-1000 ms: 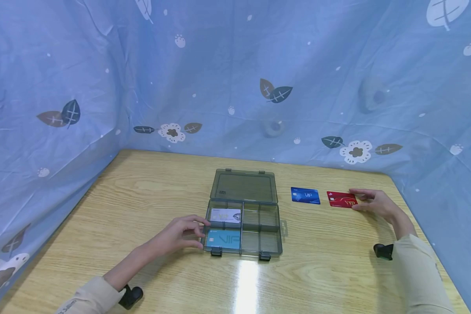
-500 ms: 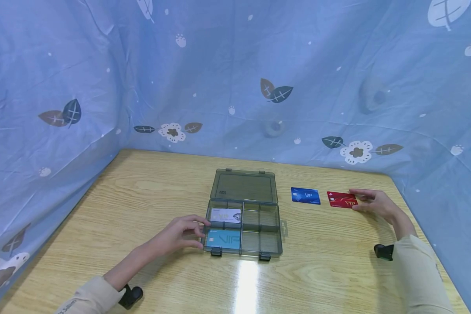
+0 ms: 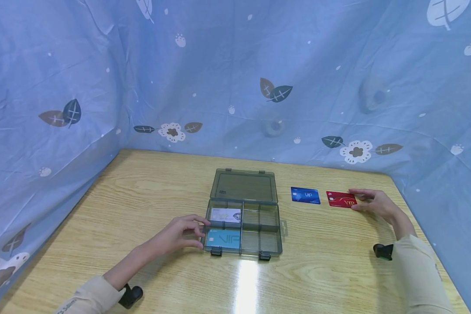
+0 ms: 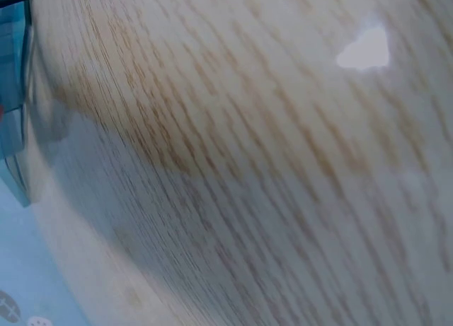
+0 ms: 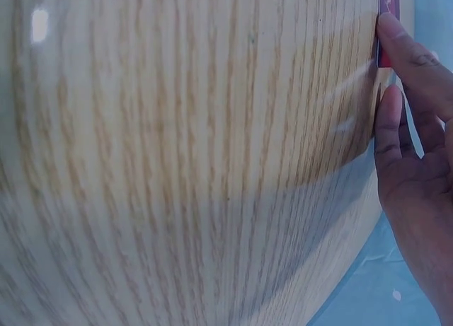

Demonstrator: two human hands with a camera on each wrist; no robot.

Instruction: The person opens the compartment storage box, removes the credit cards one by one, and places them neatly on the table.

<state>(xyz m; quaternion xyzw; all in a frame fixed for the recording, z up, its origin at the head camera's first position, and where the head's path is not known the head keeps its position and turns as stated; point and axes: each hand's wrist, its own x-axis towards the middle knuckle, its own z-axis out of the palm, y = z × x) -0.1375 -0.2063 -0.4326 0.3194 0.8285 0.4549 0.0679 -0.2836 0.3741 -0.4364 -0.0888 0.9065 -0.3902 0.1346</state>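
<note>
The left hand (image 3: 186,232) reaches in from the near left, fingers loosely spread at the left edge of the open case (image 3: 270,242). The right hand (image 3: 378,206) has thumb and fingers parted, touching the right end of the red card (image 3: 339,199), which lies flat beside the blue card (image 3: 305,195).

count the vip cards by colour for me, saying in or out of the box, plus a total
White card: 1, in the box
Teal card: 1, in the box
Blue card: 1, out
Red card: 1, out
Total: 4
</note>
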